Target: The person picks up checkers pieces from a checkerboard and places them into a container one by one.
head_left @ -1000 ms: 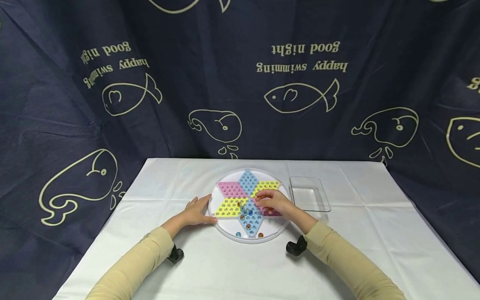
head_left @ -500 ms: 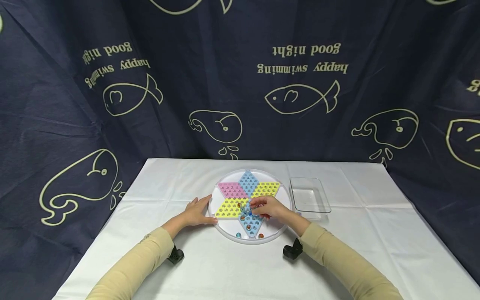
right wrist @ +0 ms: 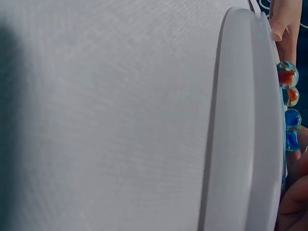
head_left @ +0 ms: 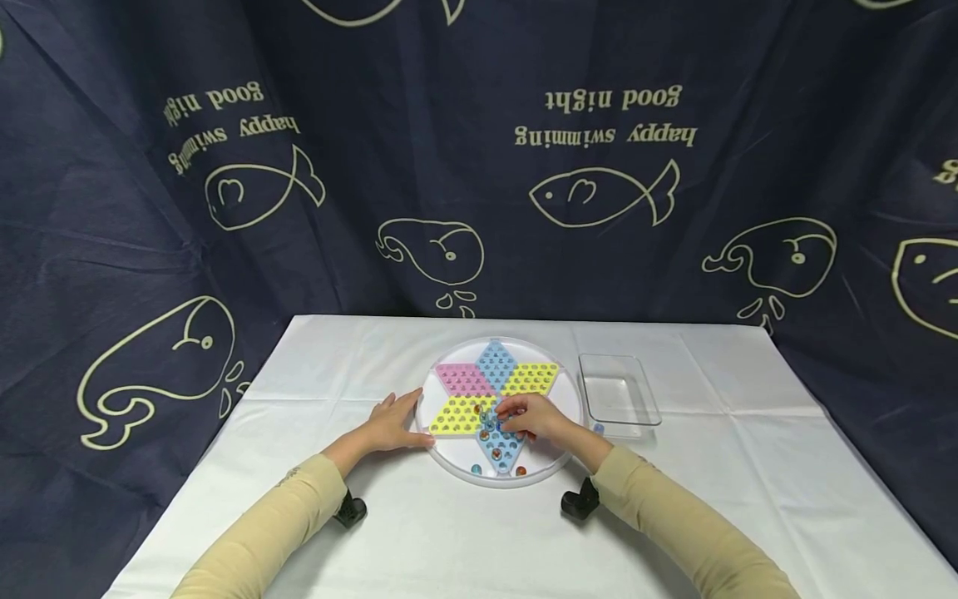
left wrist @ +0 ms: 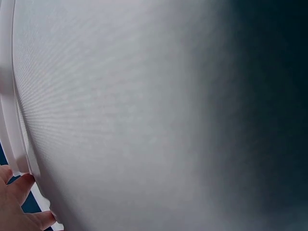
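A round white Chinese checkers board (head_left: 456, 456) with a coloured star lies on the table. Glass marbles cluster on its front blue point, among them an orange-streaked marble (head_left: 496, 454). My left hand (head_left: 391, 423) rests at the board's left rim, fingers spread and thumb touching the edge. Over the front blue point, my right hand (head_left: 540, 418) has curled fingers and pinches a blue marble (right wrist: 292, 140). Another blue marble (right wrist: 292, 118) sits right beside it in the right wrist view. The left wrist view shows only the left fingers (left wrist: 19, 190) at the rim.
A clear plastic box (head_left: 617, 391) stands right of the board, with a small bluish round thing (head_left: 599, 428) by its front corner. A teal marble (head_left: 476, 470) and an orange marble (head_left: 520, 471) lie near the board's front rim. White cloth (head_left: 449, 549) covers the table.
My right hand has moved left and slightly toward me, from the board's right side onto the front blue point among the marbles. The left hand stays at the rim.
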Available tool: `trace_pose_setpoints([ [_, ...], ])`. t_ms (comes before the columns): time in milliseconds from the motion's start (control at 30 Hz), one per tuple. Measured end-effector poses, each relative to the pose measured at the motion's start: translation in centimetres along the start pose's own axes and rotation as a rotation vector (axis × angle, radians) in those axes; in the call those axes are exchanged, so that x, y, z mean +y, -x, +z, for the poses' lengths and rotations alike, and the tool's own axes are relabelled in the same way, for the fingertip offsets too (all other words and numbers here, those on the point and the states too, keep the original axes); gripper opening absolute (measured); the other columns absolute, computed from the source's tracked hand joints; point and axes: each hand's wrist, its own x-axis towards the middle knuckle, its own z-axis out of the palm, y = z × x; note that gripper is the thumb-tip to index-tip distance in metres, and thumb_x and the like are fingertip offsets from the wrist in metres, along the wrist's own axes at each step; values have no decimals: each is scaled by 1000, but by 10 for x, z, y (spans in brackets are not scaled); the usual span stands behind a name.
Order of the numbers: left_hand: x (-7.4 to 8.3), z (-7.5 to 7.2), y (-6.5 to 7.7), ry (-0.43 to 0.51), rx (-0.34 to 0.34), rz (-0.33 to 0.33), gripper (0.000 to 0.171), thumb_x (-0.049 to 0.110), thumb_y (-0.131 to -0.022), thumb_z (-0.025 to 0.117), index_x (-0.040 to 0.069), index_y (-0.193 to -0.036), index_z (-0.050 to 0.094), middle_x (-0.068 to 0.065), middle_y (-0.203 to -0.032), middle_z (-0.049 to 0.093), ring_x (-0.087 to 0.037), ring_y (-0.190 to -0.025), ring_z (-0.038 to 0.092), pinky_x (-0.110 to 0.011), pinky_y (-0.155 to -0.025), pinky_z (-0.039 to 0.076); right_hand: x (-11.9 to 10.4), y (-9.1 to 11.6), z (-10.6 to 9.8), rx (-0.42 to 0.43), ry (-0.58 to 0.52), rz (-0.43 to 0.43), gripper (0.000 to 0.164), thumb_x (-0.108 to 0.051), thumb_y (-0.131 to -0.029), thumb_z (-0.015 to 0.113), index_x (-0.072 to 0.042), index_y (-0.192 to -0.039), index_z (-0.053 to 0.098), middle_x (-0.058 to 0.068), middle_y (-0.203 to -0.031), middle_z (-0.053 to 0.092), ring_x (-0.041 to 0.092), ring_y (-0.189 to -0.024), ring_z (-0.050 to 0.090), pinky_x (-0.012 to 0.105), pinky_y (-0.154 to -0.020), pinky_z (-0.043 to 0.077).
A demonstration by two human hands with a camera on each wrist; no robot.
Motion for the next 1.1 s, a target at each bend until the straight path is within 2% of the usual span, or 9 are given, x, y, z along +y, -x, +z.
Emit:
trace_pose_setpoints([
  [200, 0, 0, 1, -2, -5, 4, 101, 50, -73, 71, 1, -145, 20, -18, -148, 25, -50, -134, 9, -60, -109, 6, -3, 3, 3, 32, 54, 6, 24, -2, -73, 71, -7, -97, 69, 0, -85, 67, 7, -45, 42, 16, -37, 31],
  [367, 1, 0, 0, 7, -2, -5, 101, 50, -73, 71, 2, -145, 20, -17, -149, 24, -50, -134, 9, -60, -109, 6, -4, 4, 4, 13, 56, -1, 25, 0, -74, 70, -5, -98, 68, 1, -87, 67, 7, -45, 41, 16, -37, 31],
  [600, 1, 0, 0, -3, -4, -12, 100, 49, -73, 71, 2, -145, 20, -17, -149, 24, -49, -134, 9, -60, -109, 6, -4, 4, 6, 19, 72, -8, 24, 2, -73, 70, -4, -96, 69, -1, -78, 65, 6, -42, 36, 16, -37, 30],
  [1100, 1, 1, 1, -15, -2, -2, 102, 51, -72, 71, 0, -144, 20, -19, -148, 25, -51, -133, 11, -61, -108, 7, -3, 3, 3, 53, 31, 22, 27, -4, -71, 74, -7, -97, 70, -3, -63, 55, 6, -42, 35, 17, -37, 27],
])
